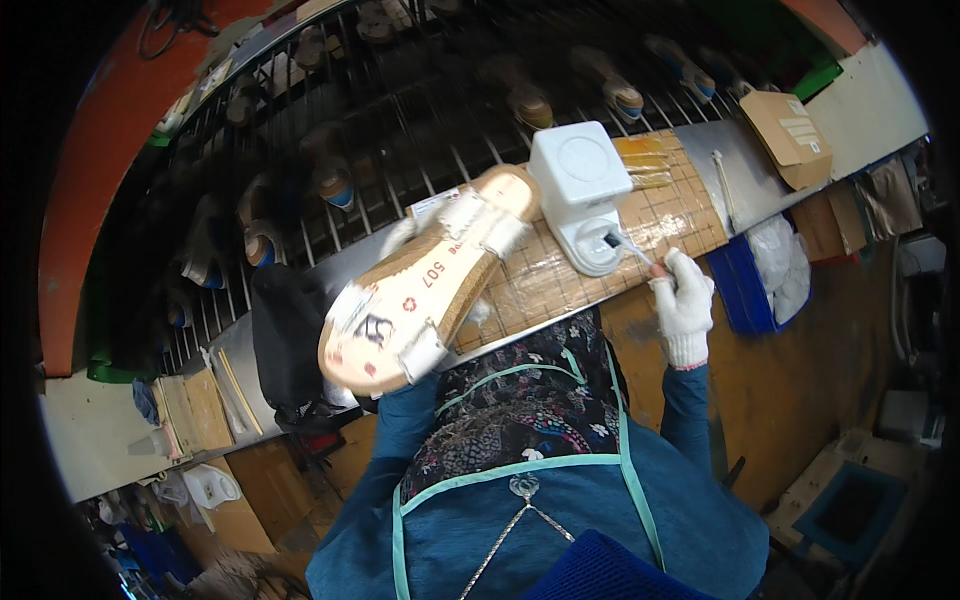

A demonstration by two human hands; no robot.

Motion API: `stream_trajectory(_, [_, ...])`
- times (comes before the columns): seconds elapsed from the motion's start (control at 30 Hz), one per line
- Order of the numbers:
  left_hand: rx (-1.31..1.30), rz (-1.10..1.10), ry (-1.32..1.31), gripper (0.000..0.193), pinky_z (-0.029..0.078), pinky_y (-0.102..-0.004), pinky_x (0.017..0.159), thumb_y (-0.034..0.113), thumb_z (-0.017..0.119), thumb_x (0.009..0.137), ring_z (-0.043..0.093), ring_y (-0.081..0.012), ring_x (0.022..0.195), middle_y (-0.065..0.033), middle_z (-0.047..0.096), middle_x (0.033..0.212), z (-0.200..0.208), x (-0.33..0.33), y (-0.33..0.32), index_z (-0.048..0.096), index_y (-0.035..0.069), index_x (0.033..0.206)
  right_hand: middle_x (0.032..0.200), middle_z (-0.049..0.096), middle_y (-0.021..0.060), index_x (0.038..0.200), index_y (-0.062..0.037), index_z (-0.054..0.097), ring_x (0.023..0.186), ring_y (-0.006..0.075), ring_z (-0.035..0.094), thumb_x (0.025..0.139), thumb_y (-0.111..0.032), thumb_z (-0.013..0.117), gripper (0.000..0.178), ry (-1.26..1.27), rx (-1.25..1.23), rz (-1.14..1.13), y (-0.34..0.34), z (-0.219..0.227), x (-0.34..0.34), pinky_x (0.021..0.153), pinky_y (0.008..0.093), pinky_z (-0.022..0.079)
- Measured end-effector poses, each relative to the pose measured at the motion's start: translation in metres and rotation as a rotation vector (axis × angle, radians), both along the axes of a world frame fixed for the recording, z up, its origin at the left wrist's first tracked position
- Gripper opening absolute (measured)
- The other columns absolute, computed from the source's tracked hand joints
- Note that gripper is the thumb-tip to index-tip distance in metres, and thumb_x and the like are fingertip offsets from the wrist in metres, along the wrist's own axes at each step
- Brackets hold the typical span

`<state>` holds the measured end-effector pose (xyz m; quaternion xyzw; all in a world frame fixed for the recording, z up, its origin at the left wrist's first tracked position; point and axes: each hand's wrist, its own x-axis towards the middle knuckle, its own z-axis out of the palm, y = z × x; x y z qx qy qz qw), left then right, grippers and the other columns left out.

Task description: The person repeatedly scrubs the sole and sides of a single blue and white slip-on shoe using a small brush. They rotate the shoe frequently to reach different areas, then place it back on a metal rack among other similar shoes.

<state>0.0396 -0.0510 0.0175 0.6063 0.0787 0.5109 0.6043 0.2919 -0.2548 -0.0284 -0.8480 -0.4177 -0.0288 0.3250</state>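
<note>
A sandal with a cork-coloured sole edge and white straps is held up at the left, its printed insole facing up. My left hand is mostly hidden behind it; a bit of white glove shows at its far side, so the hand grips it from beneath. In a white glove with bare fingertips, my right hand pinches a thin white brush handle. The brush's far end reaches into the opening at the foot of a white plastic container. That container stands on the taped cardboard work surface.
Beyond the bench runs a rack of metal rods carrying several shoe lasts. A cardboard box and a thin stick lie at the right. A blue bin holds clear plastic. Black cloth hangs at the left.
</note>
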Motion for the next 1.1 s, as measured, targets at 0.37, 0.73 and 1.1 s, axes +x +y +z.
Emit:
stream_trajectory(0.37, [-1.099,-0.537,-0.306,0.054,0.062,-0.0491,0.083,0.047,0.047,0.100,0.072,-0.0317,0.098,-0.0193,0.064,0.126,0.026,-0.022,0.018,0.049,0.012,0.142,0.071,0.063,0.0023,0.077,-0.0184,0.067,0.073,0.0243,0.061,0.078,-0.028,0.075,0.012,-0.375,-0.128,0.070,0.017,0.009,0.008,0.069,0.0417,0.038])
stream_trajectory(0.73, [-0.873,-0.651,-0.551,0.065,0.055,-0.0598,0.091,0.054,0.049,0.098,0.060,-0.0406,0.117,-0.0237,0.050,0.141,-0.003,-0.016,0.021,0.036,0.018,0.150,0.062,0.056,0.0080,0.083,-0.0047,0.064,0.052,0.0163,0.048,0.093,-0.031,0.066,0.028,0.726,0.000,-0.013,0.007,-0.003,0.008,0.052,0.0329,0.040])
stream_trajectory(1.1, [0.045,0.337,0.070,0.048,0.036,-0.0503,0.114,0.013,0.075,0.084,0.040,-0.0407,0.140,-0.0246,0.043,0.148,-0.067,0.019,0.009,0.056,0.017,0.128,0.080,0.066,0.0088,0.086,0.0002,0.073,0.075,0.0246,0.062,0.072,-0.001,0.079,0.015,-0.165,0.570,0.300,0.071,0.089,-0.053,0.071,0.0343,0.049])
